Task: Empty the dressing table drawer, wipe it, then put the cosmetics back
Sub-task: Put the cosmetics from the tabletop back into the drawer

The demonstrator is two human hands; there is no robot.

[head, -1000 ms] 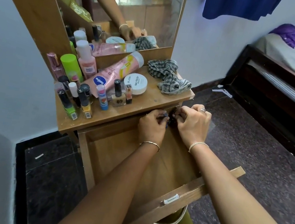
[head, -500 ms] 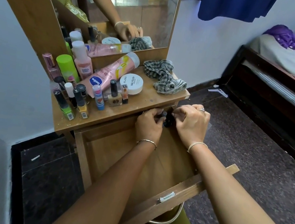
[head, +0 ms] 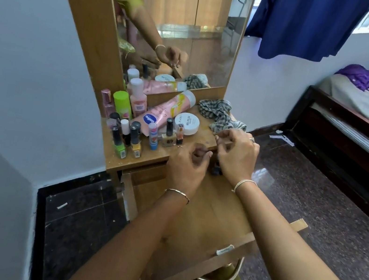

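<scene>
The drawer (head: 209, 218) is pulled out below the fingers. A small dark item (head: 216, 170) is gripped in the curled right hand (head: 236, 159). The left hand (head: 185, 169) is curled just beside it; whether anything is held cannot be told. Cosmetics (head: 147, 121) are stood left of the fingers, a checked cloth (head: 215, 112) beyond.

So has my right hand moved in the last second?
Yes. The right hand has lifted from the back of the drawer toward the checked cloth on the tabletop.
</scene>
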